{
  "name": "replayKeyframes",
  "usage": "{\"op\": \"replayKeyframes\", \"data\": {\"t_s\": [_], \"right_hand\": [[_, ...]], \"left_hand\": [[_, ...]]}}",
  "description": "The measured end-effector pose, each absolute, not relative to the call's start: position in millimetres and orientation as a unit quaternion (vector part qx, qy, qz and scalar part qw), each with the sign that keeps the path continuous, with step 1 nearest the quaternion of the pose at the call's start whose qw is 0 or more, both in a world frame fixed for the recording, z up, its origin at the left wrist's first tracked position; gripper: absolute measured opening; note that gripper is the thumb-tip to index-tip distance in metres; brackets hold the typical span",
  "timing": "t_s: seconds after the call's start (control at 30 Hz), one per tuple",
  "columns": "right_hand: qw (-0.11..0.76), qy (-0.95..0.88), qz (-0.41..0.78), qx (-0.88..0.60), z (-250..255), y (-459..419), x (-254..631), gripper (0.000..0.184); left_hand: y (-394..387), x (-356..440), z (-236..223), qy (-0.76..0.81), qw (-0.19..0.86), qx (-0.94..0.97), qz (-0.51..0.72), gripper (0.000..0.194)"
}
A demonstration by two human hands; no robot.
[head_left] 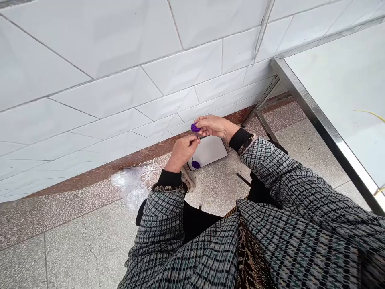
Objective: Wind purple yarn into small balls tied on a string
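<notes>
My right hand [214, 126] is closed on a small purple bundle of wound yarn [195, 127], held between thumb and fingers. A short purple strand [197, 135] runs down from the bundle to my left hand [183, 152], whose thumb and forefinger pinch it. Below my hands lies a white, dark-edged flat board or box lid [210, 151] on the floor. A second purple piece [195, 164], round and dark, is over its lower left corner; whether it rests there or hangs from the yarn I cannot tell.
White cord and a clear plastic bag [136, 180] lie on the floor at left, by the tiled wall [114, 96]. A metal-framed table [339, 92] stands at right, with a yellow strand [373, 113] on top. A thin dark stick [243, 180] lies on the floor.
</notes>
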State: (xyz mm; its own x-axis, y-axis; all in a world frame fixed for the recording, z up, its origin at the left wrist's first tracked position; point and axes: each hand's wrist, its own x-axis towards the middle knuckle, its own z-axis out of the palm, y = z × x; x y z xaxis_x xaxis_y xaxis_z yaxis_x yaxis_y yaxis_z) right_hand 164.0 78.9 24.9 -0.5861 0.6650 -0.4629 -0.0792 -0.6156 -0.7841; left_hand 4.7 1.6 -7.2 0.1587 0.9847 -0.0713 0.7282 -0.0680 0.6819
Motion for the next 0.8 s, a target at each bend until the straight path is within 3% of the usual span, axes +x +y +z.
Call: {"op": "replayKeyframes", "data": {"t_s": [0.27, 0.47, 0.6, 0.8], "right_hand": [[0.134, -0.522, 0.748, -0.388, 24.1, 74.5, 164.1, 0.023], [0.055, -0.694, 0.581, -0.422, 21.3, 69.1, 160.7, 0.022], [0.135, -0.591, 0.631, -0.485, 18.1, 69.1, 155.1, 0.022], [0.212, -0.406, 0.783, -0.420, 14.1, 70.5, 153.7, 0.024]], "left_hand": [[5.5, -5.1, -6.4, 0.675, 0.271, 0.660, 0.187, 0.033], [5.4, -5.8, -0.6, 0.681, 0.249, 0.647, 0.236, 0.023], [3.4, 1.1, 0.2, 0.642, 0.274, 0.657, 0.283, 0.018], [3.6, 0.9, -0.7, 0.615, 0.252, 0.672, 0.325, 0.016]]}}
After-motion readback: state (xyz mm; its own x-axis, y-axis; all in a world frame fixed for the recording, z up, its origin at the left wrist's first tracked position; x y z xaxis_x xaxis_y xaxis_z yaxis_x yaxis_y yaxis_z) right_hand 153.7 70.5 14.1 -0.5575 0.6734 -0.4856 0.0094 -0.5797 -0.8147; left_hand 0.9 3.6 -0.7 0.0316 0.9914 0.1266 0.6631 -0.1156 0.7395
